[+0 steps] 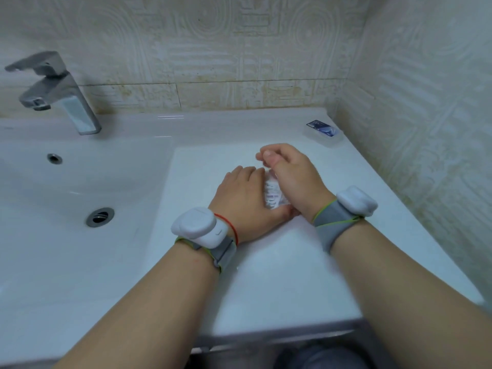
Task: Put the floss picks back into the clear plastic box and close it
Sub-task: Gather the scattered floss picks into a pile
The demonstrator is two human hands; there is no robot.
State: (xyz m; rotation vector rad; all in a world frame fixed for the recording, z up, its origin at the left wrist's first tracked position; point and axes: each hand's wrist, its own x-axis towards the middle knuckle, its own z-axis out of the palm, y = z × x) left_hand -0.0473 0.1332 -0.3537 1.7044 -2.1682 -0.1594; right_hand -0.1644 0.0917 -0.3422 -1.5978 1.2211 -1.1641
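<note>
Seen from the head, the floss picks [274, 194] look light, thin and springy, likely to scatter, so scooping the heap from both sides seems best. They lie on the tabletop [266, 275] between both grips. The left grip [245, 201] presses against them with straight fingers. The right grip [292, 179] curls beside them, and whether it holds any is unclear. The clear box [323, 133] sits well beyond the right grip.

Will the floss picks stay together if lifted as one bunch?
Probably not: the floss picks look loose and thin, only squeezed between the left hand and right hand. Likely light, and may skid on the glossy counter.
</note>
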